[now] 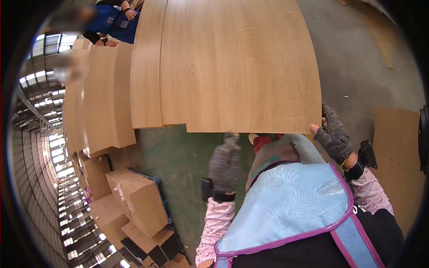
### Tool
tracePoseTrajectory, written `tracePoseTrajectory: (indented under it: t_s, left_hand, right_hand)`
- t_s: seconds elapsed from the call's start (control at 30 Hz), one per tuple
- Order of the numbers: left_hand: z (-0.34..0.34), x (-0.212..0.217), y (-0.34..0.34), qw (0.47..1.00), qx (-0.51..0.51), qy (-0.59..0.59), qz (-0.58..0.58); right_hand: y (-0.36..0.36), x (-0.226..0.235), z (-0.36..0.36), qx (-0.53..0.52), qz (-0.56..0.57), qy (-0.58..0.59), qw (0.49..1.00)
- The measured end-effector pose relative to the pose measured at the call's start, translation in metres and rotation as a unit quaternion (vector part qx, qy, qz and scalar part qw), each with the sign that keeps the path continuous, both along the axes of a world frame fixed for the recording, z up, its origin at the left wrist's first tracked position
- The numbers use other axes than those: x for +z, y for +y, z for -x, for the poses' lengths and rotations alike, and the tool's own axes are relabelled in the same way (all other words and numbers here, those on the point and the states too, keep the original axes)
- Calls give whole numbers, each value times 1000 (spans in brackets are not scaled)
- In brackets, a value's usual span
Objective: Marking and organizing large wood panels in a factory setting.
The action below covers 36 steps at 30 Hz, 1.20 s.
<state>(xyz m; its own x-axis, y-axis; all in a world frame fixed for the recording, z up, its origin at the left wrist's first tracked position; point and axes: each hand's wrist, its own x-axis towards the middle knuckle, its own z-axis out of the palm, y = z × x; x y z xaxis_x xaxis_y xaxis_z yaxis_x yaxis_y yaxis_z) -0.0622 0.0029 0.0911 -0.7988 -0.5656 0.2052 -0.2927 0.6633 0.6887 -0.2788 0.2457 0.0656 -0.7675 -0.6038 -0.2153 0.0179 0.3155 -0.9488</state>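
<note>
- Gripping the near right corner of the top wood veneer sheet (241, 67), the gloved right hand (333, 136) is pinching its edge.
- Curling its fingers under the sheet's near edge, the gloved left hand (225, 163) is supporting it; its grip is unclear.
- Lifting looks underway; next, both hands need an even raise off the veneer stack (107, 102).
</note>
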Motion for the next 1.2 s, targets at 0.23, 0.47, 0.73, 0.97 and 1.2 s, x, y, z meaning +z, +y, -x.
tracePoseTrajectory:
  t_s: [0.23,0.47,0.73,0.97,1.2]
  left_hand:
    - [9,7,31,996,31,35,-71]
    - [3,-2,25,987,92,35,-126]
    - [10,3,52,993,-47,73,-76]
    - [15,14,33,997,66,-18,-21]
    - [23,26,64,995,-1,-21,-101]
  right_hand:
    - [2,7,8,33,-8,-26,999]
    - [0,3,5,48,-17,-8,999]
    - [-1,6,5,48,-37,2,998]
    - [-2,8,3,48,-35,-5,998]
    - [1,5,4,49,-23,-11,998]
